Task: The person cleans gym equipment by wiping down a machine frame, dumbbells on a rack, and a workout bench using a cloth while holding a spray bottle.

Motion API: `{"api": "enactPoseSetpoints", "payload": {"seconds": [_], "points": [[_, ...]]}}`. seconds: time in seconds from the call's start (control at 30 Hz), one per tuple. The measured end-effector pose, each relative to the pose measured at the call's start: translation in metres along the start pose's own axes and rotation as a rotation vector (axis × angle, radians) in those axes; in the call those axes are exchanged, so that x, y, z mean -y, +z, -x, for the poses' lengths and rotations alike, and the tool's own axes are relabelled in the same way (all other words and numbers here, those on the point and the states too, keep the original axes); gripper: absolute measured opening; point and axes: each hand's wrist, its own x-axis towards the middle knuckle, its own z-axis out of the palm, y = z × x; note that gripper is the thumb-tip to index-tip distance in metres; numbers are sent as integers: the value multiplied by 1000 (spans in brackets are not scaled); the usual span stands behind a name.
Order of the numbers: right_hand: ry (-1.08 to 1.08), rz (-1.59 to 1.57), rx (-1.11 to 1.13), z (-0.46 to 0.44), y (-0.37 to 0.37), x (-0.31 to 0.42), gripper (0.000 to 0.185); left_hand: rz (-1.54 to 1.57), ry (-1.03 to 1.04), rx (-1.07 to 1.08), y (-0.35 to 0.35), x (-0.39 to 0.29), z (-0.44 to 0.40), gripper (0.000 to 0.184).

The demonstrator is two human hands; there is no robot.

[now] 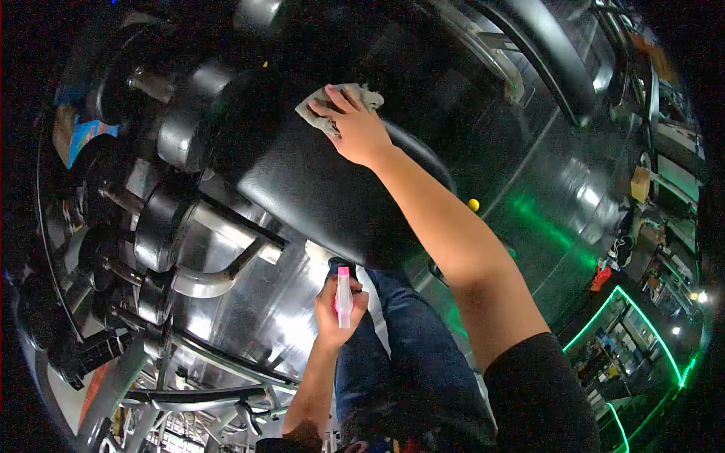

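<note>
A black padded seat (302, 181) fills the middle of the head view, its surface shiny. On its far part my right hand (359, 128) presses a crumpled grey cloth (313, 113), fingers spread over it. Lower down, in front of my legs, my left hand (336, 313) is wrapped round a spray bottle (344, 298) with a pink top. The bottle is apart from the seat, on its near side. My left fingers are partly hidden behind the bottle.
Dumbbells (162, 226) stand on a rack at the left. A curved black pad on a metal frame (513, 83) is at the upper right. A yellow round object (473, 204) shows beside my right forearm. Green light strips (642, 325) glow at the lower right.
</note>
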Motion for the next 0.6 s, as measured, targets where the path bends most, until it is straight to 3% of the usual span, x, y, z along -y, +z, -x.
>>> {"api": "enactPoseSetpoints", "payload": {"seconds": [0.07, 0.13, 0.23, 0.27, 0.37, 0.5, 0.6], "points": [[-36, 38, 75, 23, -13, -11, 70, 18, 3, 17, 1, -9, -1, 21], [-52, 145, -17, 64, -18, -34, 73, 41, 7, 26, 2, -15, -2, 21], [174, 122, 72, 136, -31, -78, 80, -25, 98, 36, 1, -19, -2, 21], [188, -34, 16, 166, -41, -91, 81, -6, 69, 38, 2, -19, 0, 21], [241, -9, 19, 221, -48, -100, 82, -27, 66, 51, 7, -8, 7, 20], [285, 11, 2, 206, -32, -92, 77, -78, 16, 110, 15, -1, 20, 21], [274, 87, -140, 140, -16, -76, 61, -96, 111, 151, 17, -9, 25, 23]]}}
